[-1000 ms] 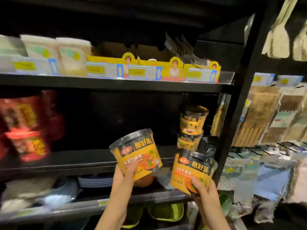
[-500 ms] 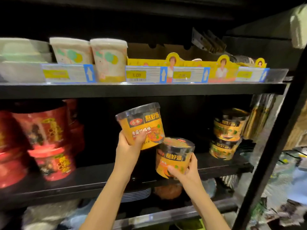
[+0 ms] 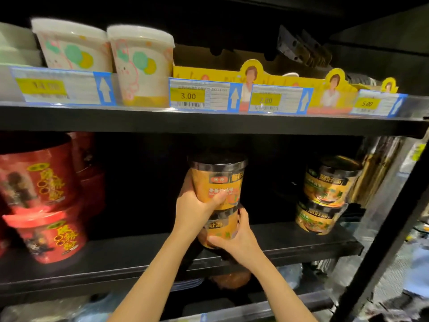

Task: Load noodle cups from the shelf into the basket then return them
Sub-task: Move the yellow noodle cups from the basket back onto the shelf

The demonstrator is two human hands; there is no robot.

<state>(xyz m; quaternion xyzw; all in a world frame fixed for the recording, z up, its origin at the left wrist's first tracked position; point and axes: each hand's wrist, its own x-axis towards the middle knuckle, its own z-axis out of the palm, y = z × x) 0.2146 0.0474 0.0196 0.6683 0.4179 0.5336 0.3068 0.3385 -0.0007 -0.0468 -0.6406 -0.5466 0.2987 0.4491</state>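
Note:
My left hand (image 3: 193, 209) grips an orange noodle cup with a dark lid (image 3: 218, 180), upright. It sits directly on top of a second orange noodle cup (image 3: 221, 228), which my right hand (image 3: 236, 242) holds from the front and right side. That lower cup stands on the middle black shelf (image 3: 139, 254), near its front edge. A stack of two more orange cups, an upper cup (image 3: 329, 182) and a lower cup (image 3: 318, 219), stands further right on the same shelf. No basket is in view.
Red noodle tubs (image 3: 41, 201) are stacked at the left of the middle shelf. The upper shelf (image 3: 209, 122) carries white cups (image 3: 139, 63), yellow display boxes and price tags. A black upright post (image 3: 394, 228) bounds the shelf on the right. Goods lie on the lower shelf.
Both hands moved forward and inward over the shelf. The left cup went from beside and above the right cup to resting on top of it.

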